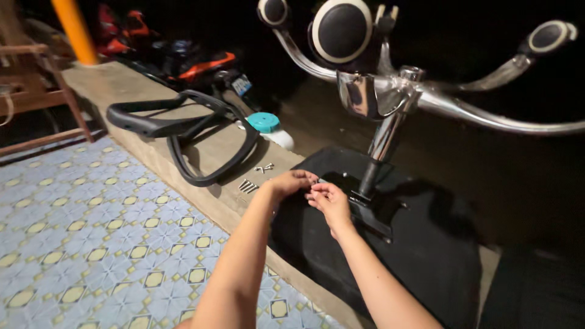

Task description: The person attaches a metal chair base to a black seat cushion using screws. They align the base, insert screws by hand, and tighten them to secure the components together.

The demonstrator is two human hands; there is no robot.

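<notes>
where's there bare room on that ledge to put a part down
Bare concrete ledge lies between the orange post and the black armrests. Crowded near both hands: screws, upturned chair seat.

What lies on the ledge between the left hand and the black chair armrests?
In the head view, loose screws lie on the concrete ledge between the left hand and the black armrests; a second small cluster sits slightly farther back.

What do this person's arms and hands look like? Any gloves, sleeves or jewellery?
Both arms are bare as far as the picture shows: no sleeves in view. The left hand and the right hand wear no gloves, and no watch, bracelet or ring can be seen. Both forearms are slim, reaching in from the bottom edge.
</notes>
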